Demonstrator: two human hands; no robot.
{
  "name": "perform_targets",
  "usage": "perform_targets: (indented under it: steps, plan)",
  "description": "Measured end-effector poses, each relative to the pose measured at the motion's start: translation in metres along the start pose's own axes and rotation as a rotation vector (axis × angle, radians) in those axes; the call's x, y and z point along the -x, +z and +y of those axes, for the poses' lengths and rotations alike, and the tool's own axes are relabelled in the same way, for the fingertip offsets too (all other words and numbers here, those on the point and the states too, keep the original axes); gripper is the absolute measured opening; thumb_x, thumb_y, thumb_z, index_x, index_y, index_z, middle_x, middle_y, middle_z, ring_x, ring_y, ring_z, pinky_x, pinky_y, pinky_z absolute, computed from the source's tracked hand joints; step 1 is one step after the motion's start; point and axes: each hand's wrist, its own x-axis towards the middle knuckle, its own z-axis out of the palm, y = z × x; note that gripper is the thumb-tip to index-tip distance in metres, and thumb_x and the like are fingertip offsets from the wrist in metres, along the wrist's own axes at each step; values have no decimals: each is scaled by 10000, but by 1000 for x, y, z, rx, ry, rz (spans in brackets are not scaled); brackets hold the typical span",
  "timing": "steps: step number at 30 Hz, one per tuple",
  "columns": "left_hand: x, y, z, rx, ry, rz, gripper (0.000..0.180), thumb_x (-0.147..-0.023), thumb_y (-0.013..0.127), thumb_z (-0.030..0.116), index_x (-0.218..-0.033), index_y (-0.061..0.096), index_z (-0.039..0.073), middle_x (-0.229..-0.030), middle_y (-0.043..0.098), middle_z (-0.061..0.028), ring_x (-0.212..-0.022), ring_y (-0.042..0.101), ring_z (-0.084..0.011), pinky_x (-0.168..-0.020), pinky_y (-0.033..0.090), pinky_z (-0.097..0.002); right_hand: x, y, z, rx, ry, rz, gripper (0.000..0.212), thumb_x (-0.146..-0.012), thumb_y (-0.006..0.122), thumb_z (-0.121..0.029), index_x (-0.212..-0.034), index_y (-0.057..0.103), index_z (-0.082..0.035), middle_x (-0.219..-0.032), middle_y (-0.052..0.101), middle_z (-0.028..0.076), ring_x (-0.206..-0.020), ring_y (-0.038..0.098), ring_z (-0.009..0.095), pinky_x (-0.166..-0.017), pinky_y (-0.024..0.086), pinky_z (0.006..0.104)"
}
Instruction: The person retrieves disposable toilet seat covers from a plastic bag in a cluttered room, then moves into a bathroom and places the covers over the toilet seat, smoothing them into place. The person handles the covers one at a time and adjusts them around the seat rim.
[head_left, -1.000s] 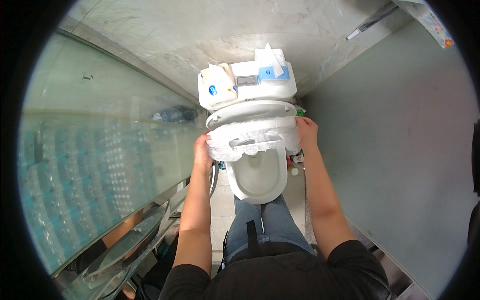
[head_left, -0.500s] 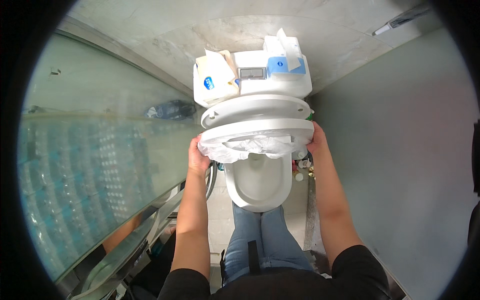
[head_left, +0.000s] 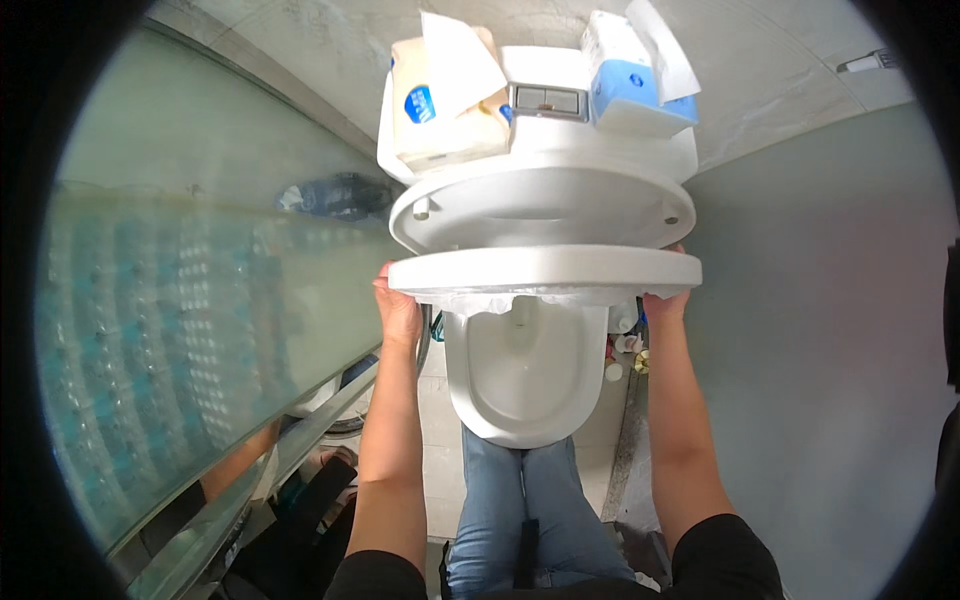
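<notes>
A white toilet seat [head_left: 545,268] stands raised, seen nearly edge-on, between the toilet bowl [head_left: 453,385] and the upright lid [head_left: 540,195]. My left hand [head_left: 402,315] grips its left end, with fingertips showing at the rim. At the right end my right hand [head_left: 666,305] holds the seat from beneath and behind; most of its fingers are hidden. A thin, crinkled white sheet [head_left: 470,300] peeks out along the seat's lower edge, partly covered by the seat. I cannot tell whether it is plastic or paper.
On the cistern lie a cream tissue pack [head_left: 450,135] and a blue-and-white tissue pack [head_left: 640,95], either side of the flush button [head_left: 549,101]. A glass partition [head_left: 200,260] stands left, a grey panel [head_left: 820,330] right. Small bottles [head_left: 625,345] stand beside the bowl.
The seat has tilted, so its edge faces me and less of the white sheet shows. My view is closer to the cistern. Both hands remain at the seat's ends.
</notes>
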Motion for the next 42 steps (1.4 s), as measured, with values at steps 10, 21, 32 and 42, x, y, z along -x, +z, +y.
perform_targets:
  steps: [10, 21, 32, 42]
  plan:
    - [5, -7, -2, -283, 12, -18, 306, -942, 627, 356, -935, 615, 50, -888, 651, -2, -808, 591, -93, -746, 499, -263, -2, -19, -3, 182, -29, -152, 273, -958, 532, -430, -920, 562, -162, -903, 581, -26, -920, 573, 149, -821, 468, 334]
    - [33, -39, 10, 90, -261, -275, 294, -865, 612, -17, -693, 431, 138, -758, 522, 48, -681, 517, -62, -608, 474, -219, 29, -65, -28, 299, 223, -611, 103, -916, 582, -67, -831, 527, -91, -942, 606, 0, -860, 594, 122, -711, 491, 291]
    - [13, -24, 8, 245, -243, -148, 161, -911, 545, 103, -762, 490, 128, -782, 506, 13, -699, 524, -105, -649, 507, -281, -2, -60, -14, 349, 153, -418, 220, -940, 599, -249, -800, 566, -82, -774, 575, -14, -688, 563, 112, -620, 488, 276]
    - [3, -26, 10, -28, -421, 20, 84, -919, 564, 126, -869, 574, 60, -868, 622, -39, -721, 625, -160, -661, 552, -311, -26, -46, -14, 301, 87, -743, 262, -832, 660, -108, -670, 455, -83, -683, 470, -8, -612, 429, 95, -543, 396, 249]
